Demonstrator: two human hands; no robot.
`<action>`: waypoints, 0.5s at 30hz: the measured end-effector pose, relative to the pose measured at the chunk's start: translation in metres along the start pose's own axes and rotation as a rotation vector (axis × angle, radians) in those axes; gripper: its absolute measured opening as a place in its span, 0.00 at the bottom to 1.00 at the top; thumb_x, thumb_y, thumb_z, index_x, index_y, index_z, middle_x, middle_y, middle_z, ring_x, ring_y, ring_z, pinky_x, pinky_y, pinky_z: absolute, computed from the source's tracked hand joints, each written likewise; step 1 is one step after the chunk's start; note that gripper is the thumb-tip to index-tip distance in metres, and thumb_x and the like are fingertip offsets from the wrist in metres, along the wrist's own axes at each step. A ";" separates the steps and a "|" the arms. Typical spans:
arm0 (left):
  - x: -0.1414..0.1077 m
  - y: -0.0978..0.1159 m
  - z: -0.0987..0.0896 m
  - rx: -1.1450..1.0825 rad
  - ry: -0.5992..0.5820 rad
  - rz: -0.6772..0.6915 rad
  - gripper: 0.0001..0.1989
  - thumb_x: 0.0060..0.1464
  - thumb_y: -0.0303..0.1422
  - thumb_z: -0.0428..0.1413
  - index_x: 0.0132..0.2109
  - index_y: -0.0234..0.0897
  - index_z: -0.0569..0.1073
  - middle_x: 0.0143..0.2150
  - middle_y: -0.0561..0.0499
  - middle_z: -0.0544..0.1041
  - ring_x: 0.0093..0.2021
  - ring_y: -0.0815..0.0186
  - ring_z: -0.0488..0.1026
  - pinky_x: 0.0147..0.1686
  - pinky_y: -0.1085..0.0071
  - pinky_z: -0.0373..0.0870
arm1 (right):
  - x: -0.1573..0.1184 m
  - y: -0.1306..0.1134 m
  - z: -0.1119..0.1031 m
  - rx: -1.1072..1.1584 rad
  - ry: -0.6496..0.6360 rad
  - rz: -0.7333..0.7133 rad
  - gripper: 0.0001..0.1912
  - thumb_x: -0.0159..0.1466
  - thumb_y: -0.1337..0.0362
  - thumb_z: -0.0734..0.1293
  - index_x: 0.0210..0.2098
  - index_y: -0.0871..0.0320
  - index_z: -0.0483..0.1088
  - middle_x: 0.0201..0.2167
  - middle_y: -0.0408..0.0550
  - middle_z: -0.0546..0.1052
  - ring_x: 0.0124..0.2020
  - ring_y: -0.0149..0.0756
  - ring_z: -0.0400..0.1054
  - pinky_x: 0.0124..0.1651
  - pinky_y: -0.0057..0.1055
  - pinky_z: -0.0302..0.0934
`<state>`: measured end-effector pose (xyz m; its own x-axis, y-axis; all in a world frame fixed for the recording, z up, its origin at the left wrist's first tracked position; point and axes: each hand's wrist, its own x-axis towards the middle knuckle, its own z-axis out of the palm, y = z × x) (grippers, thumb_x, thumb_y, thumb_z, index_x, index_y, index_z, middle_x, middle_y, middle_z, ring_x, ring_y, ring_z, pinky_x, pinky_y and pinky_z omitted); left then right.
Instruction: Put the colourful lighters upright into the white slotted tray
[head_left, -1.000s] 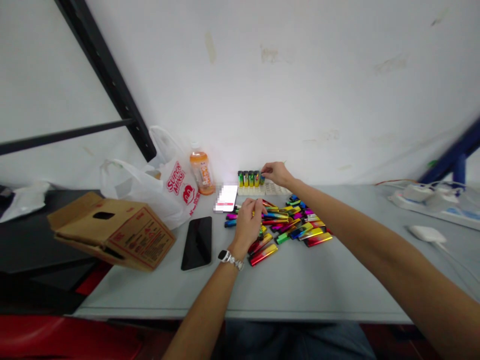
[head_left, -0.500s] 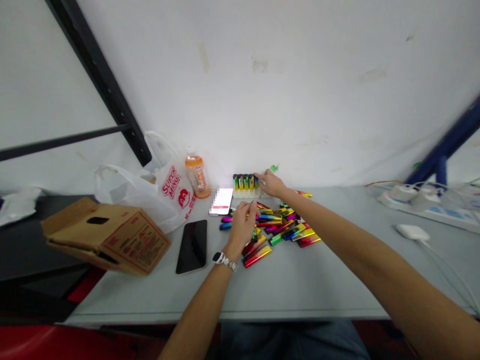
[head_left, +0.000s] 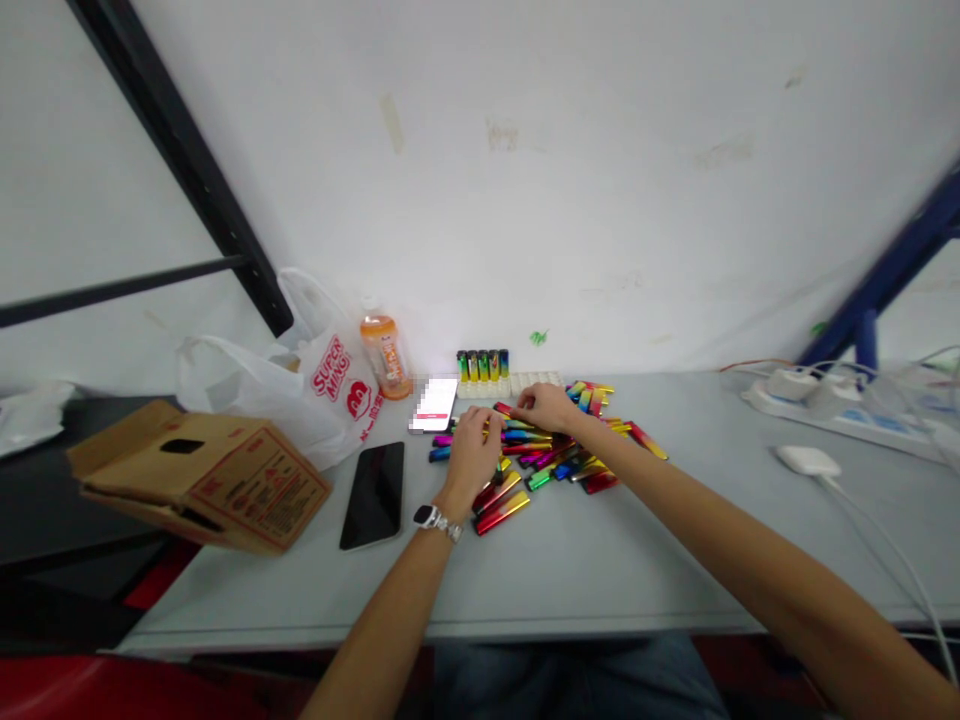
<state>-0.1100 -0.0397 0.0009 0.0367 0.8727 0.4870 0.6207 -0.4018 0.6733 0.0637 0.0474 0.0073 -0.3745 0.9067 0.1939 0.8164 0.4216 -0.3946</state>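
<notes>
Several shiny multicoloured lighters (head_left: 501,513) lie in a loose pile on the grey table. Behind them, near the wall, is a pale tray (head_left: 536,381) with slots; several lighters (head_left: 484,366) stand upright in its left part, and its right slots hold none. My left hand (head_left: 475,450), with a watch on the wrist, is over the left side of the pile, fingers bent; whatever is between them is too small to make out. My right hand (head_left: 546,408) reaches down to the back of the pile, fingertips close together near a red lighter. Its grip is unclear.
Left of the pile are a lit phone (head_left: 435,404), a dark phone (head_left: 373,496), an orange-capped bottle (head_left: 387,357), a white plastic bag (head_left: 311,400) and a cardboard box (head_left: 217,475). A power strip (head_left: 855,412) and white charger (head_left: 808,461) are at the right.
My right hand has left the upright lighters in the tray and come down to the pile. Lighters at the pile's right side have shifted. The view has turned slightly.
</notes>
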 end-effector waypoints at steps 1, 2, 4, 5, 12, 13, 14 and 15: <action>0.000 -0.001 0.000 0.002 0.003 -0.005 0.13 0.64 0.30 0.47 0.32 0.38 0.71 0.36 0.49 0.74 0.43 0.61 0.71 0.47 0.63 0.66 | 0.004 0.000 -0.002 0.010 -0.032 0.017 0.14 0.60 0.53 0.71 0.31 0.59 0.79 0.30 0.51 0.80 0.31 0.38 0.71 0.36 0.30 0.59; 0.001 -0.002 0.000 0.001 0.004 -0.008 0.13 0.64 0.30 0.47 0.32 0.38 0.72 0.36 0.48 0.74 0.43 0.61 0.71 0.47 0.63 0.66 | 0.008 -0.001 -0.003 0.013 -0.061 0.039 0.13 0.58 0.54 0.72 0.29 0.59 0.78 0.28 0.50 0.79 0.29 0.38 0.70 0.35 0.30 0.58; 0.001 -0.003 -0.001 -0.005 0.006 -0.012 0.13 0.64 0.30 0.47 0.32 0.38 0.72 0.36 0.48 0.74 0.42 0.61 0.71 0.47 0.63 0.66 | 0.017 -0.002 -0.005 0.021 -0.114 0.078 0.12 0.55 0.56 0.74 0.24 0.59 0.76 0.23 0.48 0.77 0.27 0.37 0.68 0.33 0.30 0.56; 0.001 -0.004 -0.001 -0.011 0.008 -0.014 0.13 0.64 0.30 0.47 0.32 0.38 0.72 0.36 0.48 0.74 0.42 0.61 0.71 0.47 0.63 0.66 | 0.021 -0.002 -0.005 0.038 -0.127 0.088 0.12 0.53 0.57 0.74 0.22 0.59 0.74 0.20 0.47 0.75 0.25 0.36 0.67 0.32 0.31 0.56; 0.003 -0.001 -0.007 -0.058 0.058 -0.024 0.14 0.64 0.31 0.47 0.31 0.37 0.72 0.35 0.49 0.73 0.41 0.63 0.71 0.46 0.65 0.67 | 0.026 -0.017 -0.012 0.423 0.059 0.034 0.08 0.62 0.60 0.61 0.28 0.57 0.64 0.22 0.45 0.74 0.26 0.32 0.67 0.31 0.28 0.59; 0.003 0.000 -0.008 -0.061 0.062 -0.027 0.14 0.64 0.31 0.47 0.31 0.37 0.72 0.35 0.49 0.73 0.41 0.63 0.71 0.46 0.65 0.67 | 0.022 -0.021 -0.014 0.595 0.082 0.045 0.07 0.62 0.60 0.59 0.30 0.56 0.62 0.21 0.43 0.73 0.25 0.32 0.67 0.29 0.27 0.59; 0.003 0.001 -0.009 -0.062 0.063 -0.029 0.14 0.64 0.32 0.48 0.31 0.37 0.72 0.35 0.49 0.73 0.40 0.63 0.71 0.46 0.65 0.67 | 0.017 -0.025 -0.016 0.780 0.097 0.070 0.06 0.62 0.60 0.58 0.31 0.55 0.61 0.20 0.42 0.72 0.23 0.32 0.66 0.27 0.27 0.58; 0.003 0.001 -0.009 -0.061 0.062 -0.031 0.14 0.64 0.32 0.47 0.31 0.37 0.72 0.35 0.49 0.72 0.40 0.63 0.71 0.46 0.65 0.67 | 0.011 -0.029 -0.018 0.954 0.102 0.103 0.05 0.61 0.59 0.59 0.32 0.55 0.60 0.19 0.40 0.71 0.21 0.32 0.66 0.24 0.26 0.57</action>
<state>-0.1164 -0.0398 0.0084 -0.0315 0.8667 0.4978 0.5716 -0.3929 0.7203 0.0437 0.0446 0.0373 -0.2441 0.9534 0.1774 0.1258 0.2125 -0.9690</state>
